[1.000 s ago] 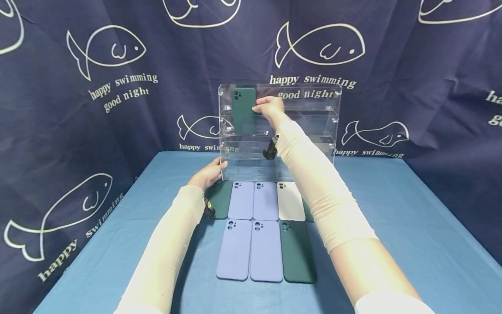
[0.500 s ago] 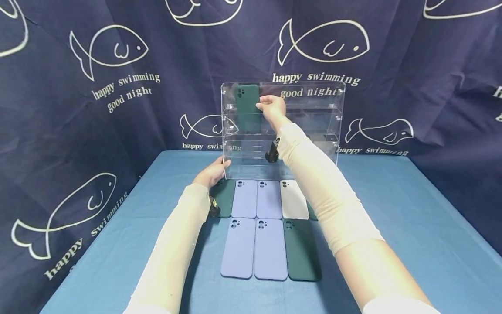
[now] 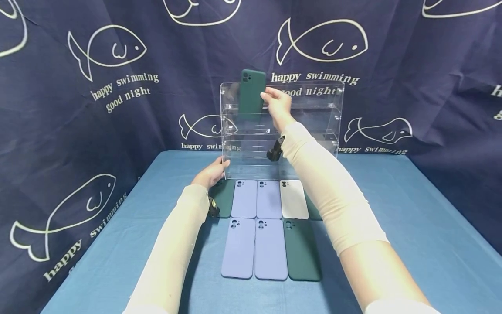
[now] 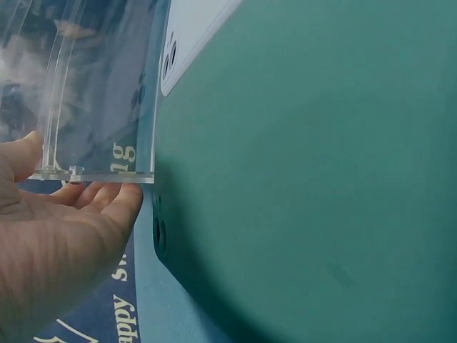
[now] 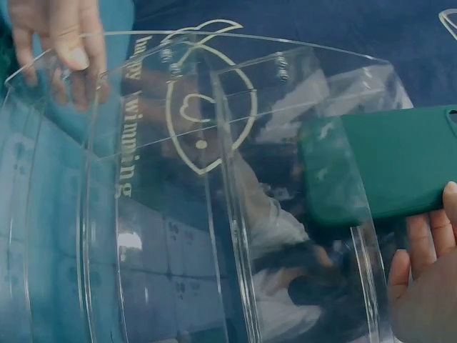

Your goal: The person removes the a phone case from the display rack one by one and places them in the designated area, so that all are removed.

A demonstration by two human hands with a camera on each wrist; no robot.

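Note:
My right hand (image 3: 278, 104) pinches the right edge of a dark green phone case (image 3: 252, 89), thumb in front and fingers behind. The case stands upright, its camera holes at the top, and it rises above the top edge of a clear acrylic display rack (image 3: 251, 168). In the right wrist view the lower part of the case (image 5: 400, 168) shows through a clear panel. My left hand (image 3: 211, 173) grips the rack's left side panel low down. The left wrist view has the thumb on one face of that panel (image 4: 107, 176) and the fingers on the other.
Phone cases lie in two rows before the rack: lilac (image 3: 238, 248), dark green (image 3: 302, 250) and a white one (image 3: 294, 200). The right forearm covers part of a green case in the back row. A navy fish-print curtain (image 3: 188, 78) hangs behind the blue tablecloth (image 3: 392, 209).
My right hand has raised the green phone case, so its top now stands above the rack's upper edge. The left hand keeps its hold on the rack's side; the view shifts slightly.

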